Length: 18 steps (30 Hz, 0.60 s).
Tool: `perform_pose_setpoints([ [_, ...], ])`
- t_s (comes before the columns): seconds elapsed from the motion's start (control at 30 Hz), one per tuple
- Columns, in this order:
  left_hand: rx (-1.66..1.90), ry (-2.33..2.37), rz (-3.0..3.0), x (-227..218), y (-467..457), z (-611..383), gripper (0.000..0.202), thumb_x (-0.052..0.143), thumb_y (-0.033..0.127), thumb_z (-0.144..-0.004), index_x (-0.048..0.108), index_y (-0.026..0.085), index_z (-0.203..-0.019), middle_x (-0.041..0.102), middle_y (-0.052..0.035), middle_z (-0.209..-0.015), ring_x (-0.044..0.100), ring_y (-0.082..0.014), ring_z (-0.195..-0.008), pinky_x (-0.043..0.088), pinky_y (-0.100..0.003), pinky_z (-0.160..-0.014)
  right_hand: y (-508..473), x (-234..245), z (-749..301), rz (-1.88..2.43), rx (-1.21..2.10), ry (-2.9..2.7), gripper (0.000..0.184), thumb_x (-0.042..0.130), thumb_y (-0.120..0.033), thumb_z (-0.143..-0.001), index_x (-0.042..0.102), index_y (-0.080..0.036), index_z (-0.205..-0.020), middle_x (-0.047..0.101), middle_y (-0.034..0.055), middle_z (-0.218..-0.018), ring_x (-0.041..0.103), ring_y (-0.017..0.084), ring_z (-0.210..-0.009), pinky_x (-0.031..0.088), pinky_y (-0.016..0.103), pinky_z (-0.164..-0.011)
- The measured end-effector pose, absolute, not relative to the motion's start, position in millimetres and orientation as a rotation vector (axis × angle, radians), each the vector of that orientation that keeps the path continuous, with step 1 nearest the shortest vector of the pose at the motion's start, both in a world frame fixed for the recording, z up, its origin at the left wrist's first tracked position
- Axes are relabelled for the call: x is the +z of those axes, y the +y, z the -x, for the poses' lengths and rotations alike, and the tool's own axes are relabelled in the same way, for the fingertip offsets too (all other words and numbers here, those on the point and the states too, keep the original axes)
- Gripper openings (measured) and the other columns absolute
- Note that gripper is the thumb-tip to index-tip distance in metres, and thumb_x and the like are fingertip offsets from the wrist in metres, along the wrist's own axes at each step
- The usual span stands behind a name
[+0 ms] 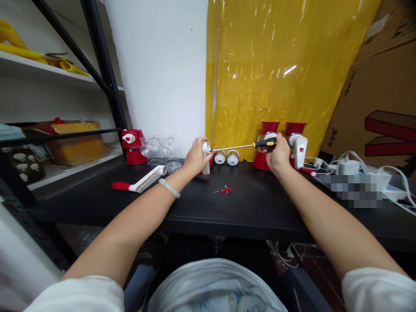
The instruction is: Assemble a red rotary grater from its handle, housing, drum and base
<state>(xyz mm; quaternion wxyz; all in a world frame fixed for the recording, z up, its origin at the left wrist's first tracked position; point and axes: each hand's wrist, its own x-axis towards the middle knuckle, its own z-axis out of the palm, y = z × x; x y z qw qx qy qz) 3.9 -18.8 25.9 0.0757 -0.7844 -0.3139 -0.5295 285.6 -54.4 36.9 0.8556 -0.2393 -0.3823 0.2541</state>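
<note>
My left hand [196, 155] is closed around a small white cylindrical plastic part [206, 148] above the tabletop. A screwdriver [264, 143] with a black and yellow handle is gripped in my right hand [278, 155]. Its long metal shaft points left, and the tip reaches the white part; whether it sits inside a screw, I cannot tell. Below, a small red piece [226, 190] lies on the black table with tiny metal bits beside it. Just behind my left hand, something red and white is partly hidden.
A white crank handle with a red grip [143, 181] lies at left, near clear plastic parts [165, 146] and a red body [134, 147]. Two white-faced drums [232, 158] stand behind. At right are red assemblies [295, 130], a white charger [347, 167] and cables.
</note>
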Motion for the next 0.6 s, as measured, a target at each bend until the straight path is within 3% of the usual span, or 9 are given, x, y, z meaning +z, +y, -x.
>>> perform_pose_setpoints([
  [0.37, -1.473, -1.076, 2.474, 31.7, -21.1, -1.2, 0.044, 0.062, 0.031, -0.081, 0.035, 0.018, -0.113, 0.056, -0.0103, -0.102, 0.06, -0.0224, -0.088, 0.048, -0.038, -0.078, -53.9, 36.6, -285.5, 0.518, 0.548, -0.797, 0.034, 0.06, -0.051, -0.08, 0.043, -0.022, -0.079, 0.051, -0.0084, -0.062, 0.053, 0.007, -0.043, 0.043, 0.019, -0.037],
  [0.6, -1.423, -1.08, 2.479, 34.3, -21.1, -1.1, 0.038, 0.063, 0.031, -0.078, 0.04, 0.019, -0.105, 0.053, -0.0109, -0.108, 0.056, -0.0241, -0.1, 0.047, -0.039, -0.085, -52.6, 35.5, -285.7, 0.547, 0.572, -0.775, 0.031, 0.06, -0.048, -0.081, 0.043, -0.022, -0.079, 0.051, -0.0091, -0.06, 0.052, 0.008, -0.04, 0.042, 0.019, -0.035],
])
